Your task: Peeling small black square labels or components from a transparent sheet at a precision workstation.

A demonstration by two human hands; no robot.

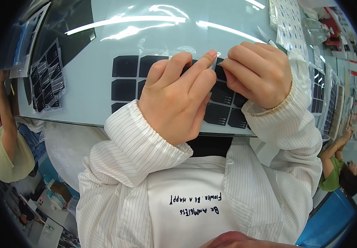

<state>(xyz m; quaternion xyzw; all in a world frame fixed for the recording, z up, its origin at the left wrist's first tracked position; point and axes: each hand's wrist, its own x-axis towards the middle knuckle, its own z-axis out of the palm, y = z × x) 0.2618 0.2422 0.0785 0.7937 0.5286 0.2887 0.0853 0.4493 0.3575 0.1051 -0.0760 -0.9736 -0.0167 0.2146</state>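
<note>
Looking down in the head view onto a black-panel sheet [220, 94], flat on the glossy pale worktop [83, 58]. Seeing dark panels in rows with pale gaps between, several covered from view by hands and cuffs. Finding the left hand [178, 97] above the middle of the black-panel sheet, back upward, one finger stretched toward its far side. Finding the right hand [263, 74] above the right part of the black-panel sheet, fingers curled, tips facing the left hand. Noting a small pale strip [212, 66] over the far part of the black-panel sheet, between both hands and by the left fingertips. Cannot tell the closeness of the left grip on that strip. Cannot tell the right grip either, with any held thing hidden among the curled fingers. Left of the black-panel sheet, seeing a stack of similar panels [47, 78]. Beyond its far right corner, seeing a pale pointed tool [266, 37], then a white sheet with blue marks [290, 27]. Farther right of the black-panel sheet, seeing a clear glass jar [317, 31].
</note>
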